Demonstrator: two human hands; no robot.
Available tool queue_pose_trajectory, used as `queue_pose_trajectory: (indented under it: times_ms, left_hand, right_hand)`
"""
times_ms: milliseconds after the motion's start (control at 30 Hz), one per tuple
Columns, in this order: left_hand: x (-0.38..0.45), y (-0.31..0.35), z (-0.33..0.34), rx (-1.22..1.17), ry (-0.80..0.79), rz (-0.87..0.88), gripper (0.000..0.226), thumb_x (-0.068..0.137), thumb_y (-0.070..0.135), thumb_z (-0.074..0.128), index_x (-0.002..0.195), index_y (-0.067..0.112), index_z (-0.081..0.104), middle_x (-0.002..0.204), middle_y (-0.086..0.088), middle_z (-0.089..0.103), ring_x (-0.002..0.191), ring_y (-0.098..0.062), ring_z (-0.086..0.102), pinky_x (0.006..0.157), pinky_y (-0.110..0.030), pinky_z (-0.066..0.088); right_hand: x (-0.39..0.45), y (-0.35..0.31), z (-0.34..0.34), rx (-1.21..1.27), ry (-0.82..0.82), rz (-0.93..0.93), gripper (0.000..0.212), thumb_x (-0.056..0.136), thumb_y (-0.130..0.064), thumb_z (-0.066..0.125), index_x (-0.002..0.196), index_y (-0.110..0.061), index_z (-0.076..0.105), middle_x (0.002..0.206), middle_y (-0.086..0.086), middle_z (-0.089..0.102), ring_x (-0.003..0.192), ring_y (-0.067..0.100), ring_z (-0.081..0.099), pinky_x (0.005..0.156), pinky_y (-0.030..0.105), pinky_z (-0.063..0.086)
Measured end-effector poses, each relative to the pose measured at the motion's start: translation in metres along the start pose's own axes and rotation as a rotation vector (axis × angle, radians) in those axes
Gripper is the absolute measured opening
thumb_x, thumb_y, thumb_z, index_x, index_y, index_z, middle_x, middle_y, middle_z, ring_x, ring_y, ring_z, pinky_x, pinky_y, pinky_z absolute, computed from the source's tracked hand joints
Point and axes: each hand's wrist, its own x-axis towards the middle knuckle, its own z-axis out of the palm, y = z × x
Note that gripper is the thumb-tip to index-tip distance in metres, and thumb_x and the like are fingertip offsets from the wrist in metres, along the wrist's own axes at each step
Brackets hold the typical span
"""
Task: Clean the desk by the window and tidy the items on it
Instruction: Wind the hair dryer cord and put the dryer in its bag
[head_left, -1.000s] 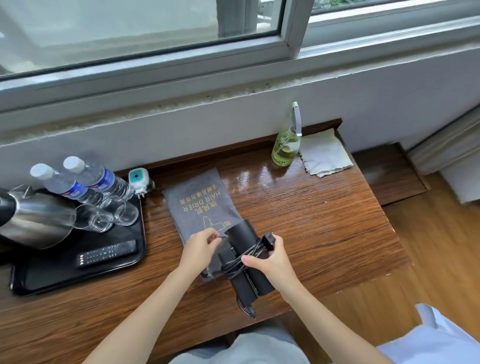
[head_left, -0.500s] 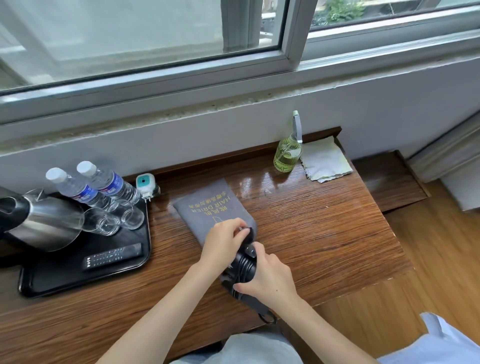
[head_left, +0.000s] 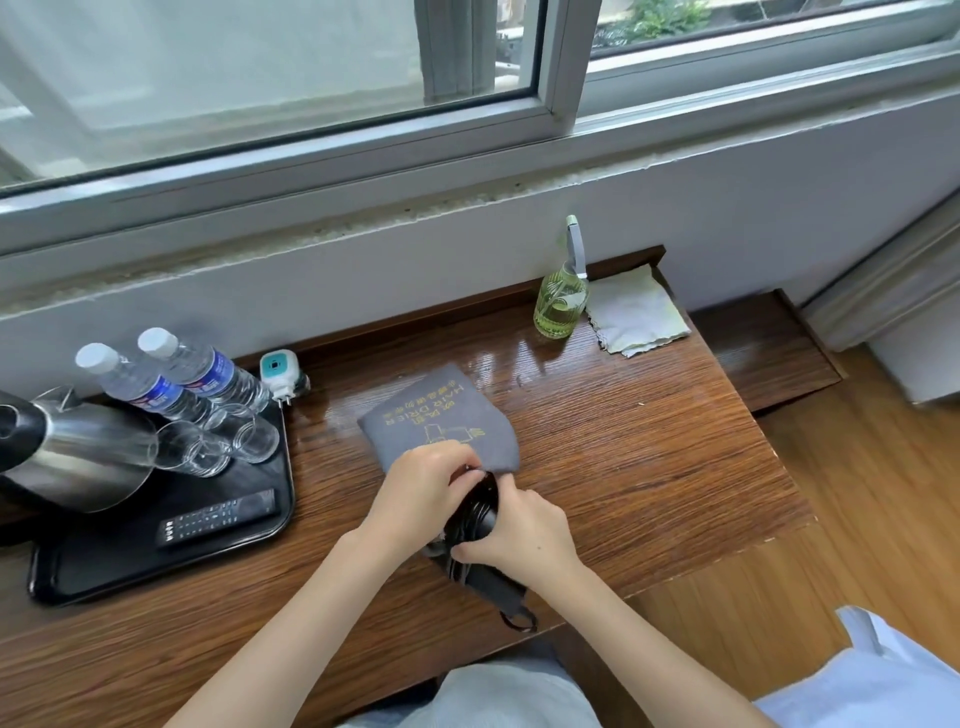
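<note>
A grey hair-drier bag (head_left: 441, 415) with yellow lettering lies on the wooden desk (head_left: 649, 467). At its near, open end a black hair drier (head_left: 480, 525) with its cord wound round it sticks partly into the bag. My left hand (head_left: 421, 493) grips the bag's mouth. My right hand (head_left: 519, 535) grips the drier's body from the right. The drier's handle (head_left: 506, 597) points toward the desk's front edge.
A black tray (head_left: 104, 566) on the left carries a steel kettle (head_left: 78, 452), two water bottles (head_left: 171, 379), two glasses (head_left: 218, 441) and a remote (head_left: 215, 517). A white plug (head_left: 280, 369) lies behind it. A green spray bottle (head_left: 561, 301) and a folded cloth (head_left: 636, 312) sit at the back right.
The drier has gone from lying exposed beside the bag to partly inside its mouth. Both hands have closed together round it and shifted right along the desk.
</note>
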Motion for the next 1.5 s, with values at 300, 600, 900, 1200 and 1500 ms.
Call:
queue_pose_trajectory:
  times_ms: [300,600,900,1200,1500]
  left_hand:
    - [-0.020,-0.007,0.001,0.218,0.077,0.002,0.010,0.081,0.014,0.069,0.080,0.018,0.060,0.072,0.004,0.061,0.060,-0.025,0.061,0.048,-0.033,0.045]
    - [-0.051,-0.010,0.006,0.119,0.013,-0.054,0.021,0.087,0.015,0.064,0.082,0.027,0.047,0.076,0.009,0.054,0.064,-0.021,0.058,0.054,-0.036,0.047]
    - [-0.018,0.005,-0.002,0.049,0.107,-0.137,0.005,0.091,0.018,0.057,0.089,0.021,0.055,0.080,0.010,0.059,0.075,-0.018,0.059,0.063,-0.034,0.044]
    - [-0.006,0.012,-0.014,0.081,0.024,0.003,0.013,0.085,0.027,0.052,0.087,0.021,0.064,0.083,0.009,0.065,0.081,-0.014,0.061,0.069,-0.033,0.049]
    - [-0.039,-0.027,-0.017,0.356,0.085,-0.173,0.016,0.075,0.008,0.063,0.083,0.019,0.056,0.074,0.002,0.061,0.059,-0.028,0.063,0.047,-0.031,0.047]
  right_hand:
    - [-0.004,-0.005,-0.002,0.212,-0.110,0.180,0.086,0.062,-0.064,0.073,0.125,-0.021,0.034,0.116,0.000,0.061,0.109,0.025,0.059,0.073,0.032,0.040]
    - [0.008,0.010,0.006,0.774,-0.012,0.401,0.090,0.039,-0.064,0.076,0.116,-0.027,0.049,0.116,-0.008,0.062,0.111,0.017,0.058,0.095,0.043,0.048]
    - [-0.009,-0.011,0.002,0.358,-0.052,0.236,0.088,0.055,-0.067,0.072,0.125,-0.026,0.038,0.110,-0.003,0.064,0.105,0.022,0.062,0.075,0.031,0.042]
    - [0.000,-0.020,-0.003,0.193,-0.042,0.113,0.077,0.057,-0.067,0.071,0.118,-0.023,0.054,0.108,-0.001,0.067,0.105,0.021,0.062,0.073,0.031,0.046]
    - [0.028,-0.013,0.003,0.623,-0.062,0.344,0.079,0.061,-0.062,0.076,0.124,-0.022,0.049,0.118,-0.006,0.060,0.113,0.020,0.058,0.082,0.030,0.041]
